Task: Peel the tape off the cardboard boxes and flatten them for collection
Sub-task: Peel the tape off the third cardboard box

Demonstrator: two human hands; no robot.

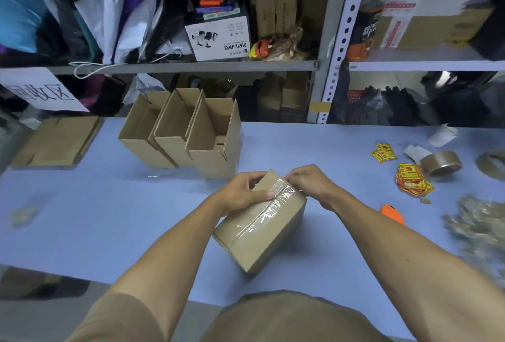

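A closed cardboard box (pixel 254 235) lies in the middle of the blue table (pixel 109 218), sealed along its top seam with clear tape (pixel 273 207). My left hand (pixel 243 191) grips the box's far left corner, thumb pressed on the tape. My right hand (pixel 306 180) is curled over the far end of the box, its fingertips pinching at the tape's end there. Three open cardboard boxes (pixel 185 134) stand in a row behind. A flattened box (pixel 57 142) lies at the far left.
A roll of brown tape (pixel 441 164), yellow-red stickers (pixel 412 180), an orange tool (pixel 393 213) and a heap of crumpled used tape (pixel 481 227) lie on the right. Metal shelving (pixel 336 41) packed with boxes and bags rises behind the table.
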